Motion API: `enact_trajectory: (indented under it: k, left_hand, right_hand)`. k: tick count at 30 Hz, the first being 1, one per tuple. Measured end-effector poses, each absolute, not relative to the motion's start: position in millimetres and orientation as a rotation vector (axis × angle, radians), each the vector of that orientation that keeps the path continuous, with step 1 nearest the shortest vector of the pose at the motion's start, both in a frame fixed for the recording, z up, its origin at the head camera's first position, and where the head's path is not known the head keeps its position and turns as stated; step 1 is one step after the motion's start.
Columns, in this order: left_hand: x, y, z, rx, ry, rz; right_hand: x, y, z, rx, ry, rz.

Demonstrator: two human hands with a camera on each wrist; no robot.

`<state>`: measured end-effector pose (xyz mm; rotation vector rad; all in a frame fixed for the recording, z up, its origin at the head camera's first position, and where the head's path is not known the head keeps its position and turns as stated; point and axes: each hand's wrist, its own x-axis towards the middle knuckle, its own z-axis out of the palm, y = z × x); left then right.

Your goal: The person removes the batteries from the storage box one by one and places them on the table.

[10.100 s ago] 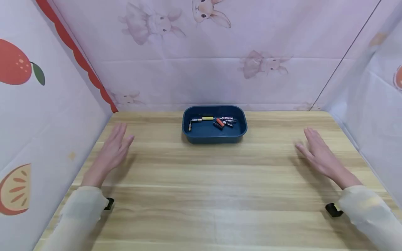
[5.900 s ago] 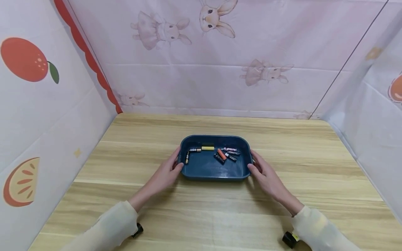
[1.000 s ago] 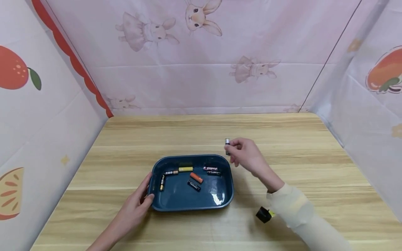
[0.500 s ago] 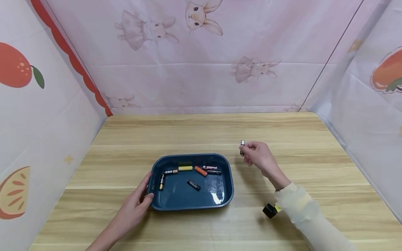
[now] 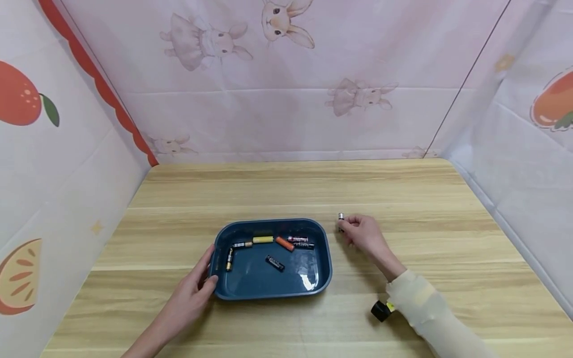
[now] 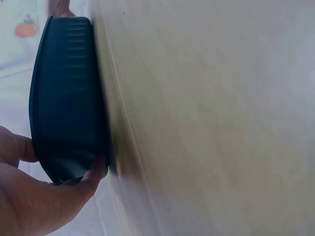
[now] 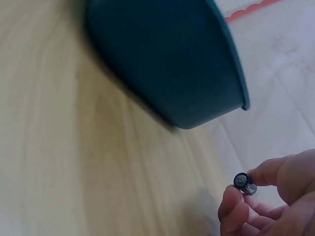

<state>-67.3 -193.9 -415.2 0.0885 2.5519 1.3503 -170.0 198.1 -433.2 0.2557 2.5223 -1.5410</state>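
Nearest me on the worktop (image 5: 291, 191), toward its right edge: pale sleeve (image 5: 440, 313), black block (image 5: 380, 311) beside the cuff. Then left hand (image 5: 193, 287), gripping tray (image 5: 259, 280) by its left end, thumb near the rim. Tray sits around mid-worktop, well short of the far edge.

In the tray, near to far: loose battery (image 5: 275, 263) out on the floor; left battery (image 5: 230, 259) along the left wall; gold-ended battery (image 5: 241, 244) by the far left corner; black battery (image 5: 304, 246) and orange battery (image 5: 285, 243) farther right, pink-marked battery (image 5: 297, 239) just behind; yellow battery (image 5: 262, 239) near the far wall.

Off the tray's far right corner: right hand (image 5: 361, 233), thumb and fingers pinching the held battery (image 5: 341, 217), which stands roughly upright in my head view. Can't tell if its lower end touches the worktop.

Handling, my read: small, light, rigid, smooth-sleeved; not fragile, but apt to slip or roll if laid on its side. I'd pinch mid-barrel, ends clear. Tray looks like stiff plastic; end wall and rim make the best hold.

Behind the far edge: rabbit-print backdrop (image 5: 286, 119).
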Motion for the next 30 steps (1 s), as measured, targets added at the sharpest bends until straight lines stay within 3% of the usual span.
enact_trajectory:
  k: [30]
  left_hand:
    - [-71.8,-195.7,-415.8,0.054,2.498,1.367]
  right_hand:
    - [-163.4,178.8,-442.0,0.219,2.921,-1.174]
